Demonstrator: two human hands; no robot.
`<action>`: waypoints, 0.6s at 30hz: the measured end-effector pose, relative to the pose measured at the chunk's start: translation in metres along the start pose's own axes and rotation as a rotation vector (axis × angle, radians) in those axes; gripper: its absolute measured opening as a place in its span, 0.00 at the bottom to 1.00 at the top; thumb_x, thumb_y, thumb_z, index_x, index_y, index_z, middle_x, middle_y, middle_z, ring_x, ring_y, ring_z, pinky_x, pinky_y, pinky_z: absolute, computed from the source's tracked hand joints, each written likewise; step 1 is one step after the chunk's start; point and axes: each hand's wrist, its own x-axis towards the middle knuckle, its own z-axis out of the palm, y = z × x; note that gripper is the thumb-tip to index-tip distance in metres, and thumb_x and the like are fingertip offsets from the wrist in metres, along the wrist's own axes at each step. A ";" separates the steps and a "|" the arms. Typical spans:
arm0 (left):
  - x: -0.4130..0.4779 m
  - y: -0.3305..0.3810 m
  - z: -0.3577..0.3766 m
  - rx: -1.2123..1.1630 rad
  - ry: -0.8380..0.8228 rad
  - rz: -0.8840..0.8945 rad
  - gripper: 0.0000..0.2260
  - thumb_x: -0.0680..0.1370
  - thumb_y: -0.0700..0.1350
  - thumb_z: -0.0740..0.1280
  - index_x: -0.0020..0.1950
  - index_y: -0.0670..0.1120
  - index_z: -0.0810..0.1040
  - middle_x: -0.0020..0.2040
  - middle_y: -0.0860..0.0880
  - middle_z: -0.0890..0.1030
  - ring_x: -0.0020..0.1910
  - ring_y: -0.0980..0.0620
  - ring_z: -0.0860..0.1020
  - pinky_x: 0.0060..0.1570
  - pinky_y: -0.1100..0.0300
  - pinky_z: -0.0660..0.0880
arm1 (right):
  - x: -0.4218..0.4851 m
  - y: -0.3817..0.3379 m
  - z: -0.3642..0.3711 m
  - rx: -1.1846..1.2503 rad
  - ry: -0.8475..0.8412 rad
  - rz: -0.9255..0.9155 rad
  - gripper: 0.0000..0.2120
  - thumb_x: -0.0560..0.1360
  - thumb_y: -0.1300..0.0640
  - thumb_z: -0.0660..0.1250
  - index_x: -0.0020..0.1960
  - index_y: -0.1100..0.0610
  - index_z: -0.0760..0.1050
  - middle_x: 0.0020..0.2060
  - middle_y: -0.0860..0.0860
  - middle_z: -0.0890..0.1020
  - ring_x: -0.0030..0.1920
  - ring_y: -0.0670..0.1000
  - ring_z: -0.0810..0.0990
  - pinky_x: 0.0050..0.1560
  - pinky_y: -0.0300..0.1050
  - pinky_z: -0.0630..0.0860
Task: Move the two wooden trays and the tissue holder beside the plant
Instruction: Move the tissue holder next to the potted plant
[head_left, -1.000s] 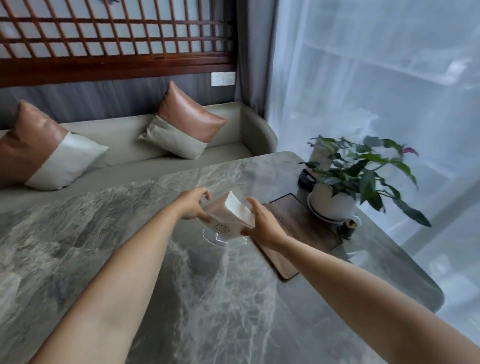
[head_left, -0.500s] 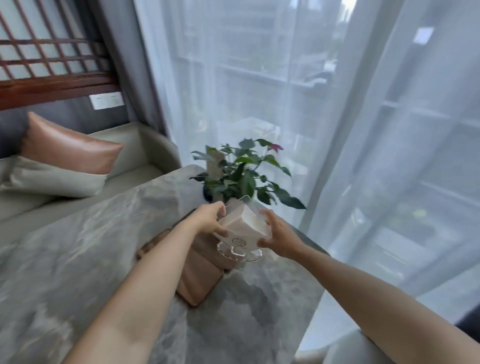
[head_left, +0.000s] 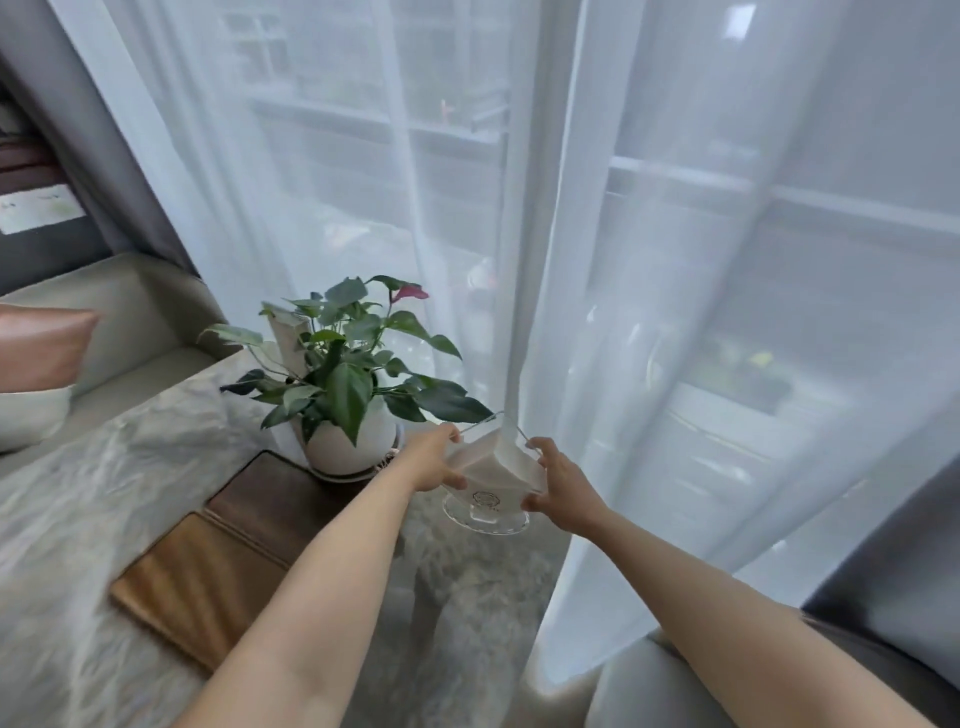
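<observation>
A clear glass tissue holder (head_left: 488, 501) filled with white napkins is gripped on both sides, my left hand (head_left: 434, 462) on its left and my right hand (head_left: 553, 483) on its right. Its round foot hovers at the marble table's (head_left: 78, 519) right end, just right of the plant (head_left: 343, 379) in its white pot. Two wooden trays lie end to end left of the holder: a dark one (head_left: 275, 499) touching the pot's saucer and a lighter one (head_left: 197, 577) nearer me. My left forearm crosses over the trays.
A sheer white curtain (head_left: 571, 260) hangs right behind the holder and along the table's right edge. A beige sofa (head_left: 130, 322) with a brown and cream cushion (head_left: 36, 353) stands behind the table on the left. A grey seat (head_left: 649, 686) is at the bottom right.
Both hands have carried the tissue holder rightward past the trays to the right side of the plant. The view has swung right toward the curtain.
</observation>
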 end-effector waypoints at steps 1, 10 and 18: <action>0.004 0.003 0.003 0.002 0.000 -0.003 0.30 0.69 0.43 0.75 0.67 0.46 0.67 0.67 0.42 0.72 0.63 0.44 0.72 0.54 0.56 0.69 | 0.002 0.004 -0.001 0.005 -0.004 0.007 0.35 0.66 0.64 0.72 0.67 0.56 0.59 0.61 0.58 0.74 0.57 0.58 0.74 0.56 0.49 0.71; 0.028 0.015 0.019 0.031 -0.048 -0.007 0.32 0.70 0.44 0.75 0.70 0.45 0.65 0.70 0.44 0.69 0.69 0.46 0.67 0.64 0.55 0.68 | 0.010 0.029 -0.003 0.049 -0.010 0.060 0.34 0.66 0.64 0.70 0.67 0.55 0.59 0.60 0.58 0.74 0.51 0.54 0.72 0.51 0.45 0.70; 0.037 0.019 0.026 0.018 -0.060 0.029 0.34 0.71 0.44 0.74 0.73 0.46 0.62 0.72 0.44 0.69 0.69 0.44 0.68 0.67 0.52 0.66 | 0.012 0.037 -0.006 0.081 -0.009 0.099 0.35 0.66 0.63 0.70 0.69 0.54 0.58 0.60 0.58 0.73 0.56 0.56 0.73 0.53 0.47 0.71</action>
